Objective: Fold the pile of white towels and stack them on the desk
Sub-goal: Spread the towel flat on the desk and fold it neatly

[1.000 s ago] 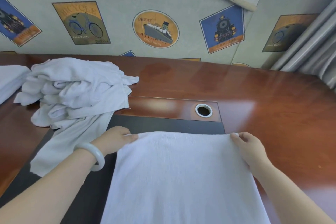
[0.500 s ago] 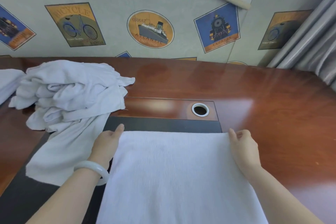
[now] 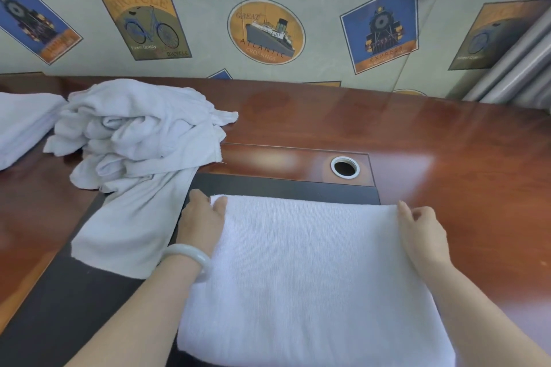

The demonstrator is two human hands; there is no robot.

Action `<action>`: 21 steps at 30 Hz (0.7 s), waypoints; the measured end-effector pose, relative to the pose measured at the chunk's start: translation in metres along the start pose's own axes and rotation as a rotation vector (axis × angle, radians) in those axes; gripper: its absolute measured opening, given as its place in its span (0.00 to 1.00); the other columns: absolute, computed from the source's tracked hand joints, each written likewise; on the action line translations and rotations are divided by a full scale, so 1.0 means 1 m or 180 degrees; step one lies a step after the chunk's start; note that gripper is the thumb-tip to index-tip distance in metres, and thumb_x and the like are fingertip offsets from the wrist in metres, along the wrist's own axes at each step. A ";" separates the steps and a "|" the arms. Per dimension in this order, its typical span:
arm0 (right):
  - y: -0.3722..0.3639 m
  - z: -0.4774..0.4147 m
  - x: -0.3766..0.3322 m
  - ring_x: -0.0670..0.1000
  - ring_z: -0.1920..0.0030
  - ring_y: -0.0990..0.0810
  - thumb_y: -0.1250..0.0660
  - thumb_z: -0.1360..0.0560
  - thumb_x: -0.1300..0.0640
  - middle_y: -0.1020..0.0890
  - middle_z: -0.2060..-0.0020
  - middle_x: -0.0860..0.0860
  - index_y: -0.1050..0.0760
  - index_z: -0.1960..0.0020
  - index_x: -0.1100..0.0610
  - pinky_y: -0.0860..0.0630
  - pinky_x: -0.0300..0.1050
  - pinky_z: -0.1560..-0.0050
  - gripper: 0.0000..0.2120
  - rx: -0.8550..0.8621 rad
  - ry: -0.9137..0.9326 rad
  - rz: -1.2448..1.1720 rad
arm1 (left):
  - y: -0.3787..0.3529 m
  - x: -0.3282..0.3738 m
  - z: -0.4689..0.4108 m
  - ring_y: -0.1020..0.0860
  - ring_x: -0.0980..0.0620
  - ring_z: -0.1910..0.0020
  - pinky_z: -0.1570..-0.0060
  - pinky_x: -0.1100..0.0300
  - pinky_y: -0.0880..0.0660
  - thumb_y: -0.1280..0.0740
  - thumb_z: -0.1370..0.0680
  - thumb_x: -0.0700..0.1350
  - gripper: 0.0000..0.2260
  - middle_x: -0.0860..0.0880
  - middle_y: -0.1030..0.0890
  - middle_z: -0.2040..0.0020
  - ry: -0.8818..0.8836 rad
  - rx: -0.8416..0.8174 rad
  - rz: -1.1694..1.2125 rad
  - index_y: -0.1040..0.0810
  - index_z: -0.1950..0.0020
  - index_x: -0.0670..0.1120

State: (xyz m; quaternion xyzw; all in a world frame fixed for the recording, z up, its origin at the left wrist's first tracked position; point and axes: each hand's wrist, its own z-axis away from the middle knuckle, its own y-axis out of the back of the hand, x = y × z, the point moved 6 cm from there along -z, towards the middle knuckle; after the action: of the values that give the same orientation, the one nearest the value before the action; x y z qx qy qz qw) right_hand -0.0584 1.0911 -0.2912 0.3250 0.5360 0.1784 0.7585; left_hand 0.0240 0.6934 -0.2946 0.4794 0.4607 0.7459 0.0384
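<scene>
flat towel (image 3: 307,271): white cloth, fine ribbed weave, matt
towel pile (image 3: 140,134): same soft cloth
tabletop (image 3: 447,143): reddish wood, glossy varnish
inset pad (image 3: 283,188): black, matt
cable grommet (image 3: 332,166): shiny ring
bangle (image 3: 190,253): pale, smooth, polished

Folded stack (image 3: 24,125) partly beyond left edge

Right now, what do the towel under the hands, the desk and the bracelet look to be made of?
The towel: white cotton terry, probably; fine ribbed nap, matte. The desk: reddish-brown wood or veneer, glossy lacquer with bright reflections. The bracelet: pale, smooth, slightly translucent, possibly jade or glass; cannot tell which.
</scene>
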 end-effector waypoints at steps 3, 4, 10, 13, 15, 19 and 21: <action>0.018 0.028 0.015 0.55 0.54 0.26 0.40 0.20 0.44 0.22 0.52 0.52 0.30 0.43 0.58 0.31 0.50 0.56 0.17 0.0061 0.0191 0.0285 | 0.009 -0.013 0.007 0.38 0.49 0.72 0.70 0.55 0.42 0.37 0.19 0.53 0.20 0.50 0.37 0.71 0.0256 -0.0412 -0.0036 0.39 0.66 0.47; 0.021 0.041 0.022 0.54 0.56 0.25 0.41 0.20 0.44 0.22 0.55 0.51 0.30 0.47 0.56 0.30 0.51 0.58 0.15 0.0089 0.0221 0.0399 | 0.011 -0.017 0.014 0.40 0.49 0.72 0.70 0.55 0.44 0.37 0.19 0.53 0.21 0.50 0.39 0.72 0.0302 -0.0534 -0.0025 0.41 0.68 0.47; 0.010 0.068 0.047 0.56 0.66 0.25 0.51 0.19 0.40 0.22 0.68 0.54 0.34 0.60 0.56 0.31 0.50 0.63 0.22 0.0033 0.0038 0.0875 | 0.003 -0.033 0.042 0.39 0.48 0.70 0.69 0.54 0.43 0.38 0.18 0.49 0.19 0.48 0.37 0.68 0.0054 -0.0447 -0.0196 0.40 0.65 0.44; 0.012 0.068 0.047 0.55 0.67 0.26 0.50 0.18 0.40 0.23 0.69 0.54 0.34 0.62 0.58 0.34 0.49 0.66 0.25 0.0165 0.0024 0.0867 | 0.002 -0.025 0.047 0.40 0.48 0.70 0.70 0.55 0.43 0.39 0.18 0.51 0.20 0.47 0.36 0.68 0.0024 -0.0204 -0.0190 0.41 0.64 0.44; 0.015 0.073 0.047 0.54 0.66 0.26 0.47 0.19 0.40 0.23 0.68 0.54 0.32 0.61 0.58 0.34 0.48 0.66 0.24 0.0146 0.0021 0.0647 | 0.006 -0.024 0.049 0.38 0.48 0.70 0.70 0.54 0.41 0.39 0.18 0.53 0.20 0.47 0.34 0.68 0.0093 -0.0179 -0.0168 0.38 0.64 0.43; 0.029 0.099 0.060 0.49 0.61 0.25 0.40 0.20 0.45 0.22 0.60 0.51 0.29 0.56 0.54 0.33 0.48 0.64 0.13 0.0051 -0.0078 -0.0003 | 0.022 -0.040 0.067 0.33 0.47 0.66 0.68 0.54 0.39 0.41 0.18 0.56 0.20 0.46 0.30 0.65 0.0425 -0.0483 -0.0034 0.34 0.62 0.42; 0.036 0.118 0.071 0.50 0.60 0.24 0.37 0.21 0.48 0.21 0.61 0.51 0.28 0.58 0.53 0.31 0.47 0.64 0.11 0.0120 -0.0035 -0.0146 | 0.030 -0.053 0.090 0.34 0.48 0.65 0.66 0.53 0.42 0.40 0.19 0.56 0.20 0.45 0.33 0.64 0.0568 -0.0592 0.0180 0.35 0.63 0.43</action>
State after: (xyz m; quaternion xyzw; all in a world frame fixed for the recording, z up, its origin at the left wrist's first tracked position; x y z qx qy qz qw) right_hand 0.0794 1.1255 -0.2907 0.3278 0.5423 0.1491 0.7591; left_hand 0.1318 0.7084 -0.2979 0.4182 0.3775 0.8260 0.0205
